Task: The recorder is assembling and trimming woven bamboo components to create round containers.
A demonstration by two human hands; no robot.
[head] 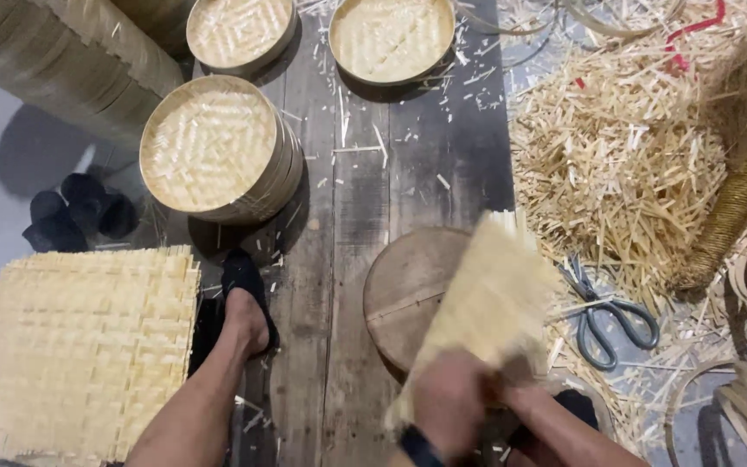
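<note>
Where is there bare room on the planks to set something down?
The dark planks lie fairly bare, with a few slivers, between the stacked woven lids and the bamboo scrap heap. It is crowded on the right around the scissors, and low by the round wooden block, the hands and the woven mat.

Both hands grip a blurred woven bamboo mat [486, 298] at 6 o'clock: left hand [450, 399], right hand [525, 405]. Beneath lies a round wooden block [404, 290]. Scissors [607, 316] rest at 3 o'clock, a stacked mat pile [79, 346] at 8 o'clock.
</note>
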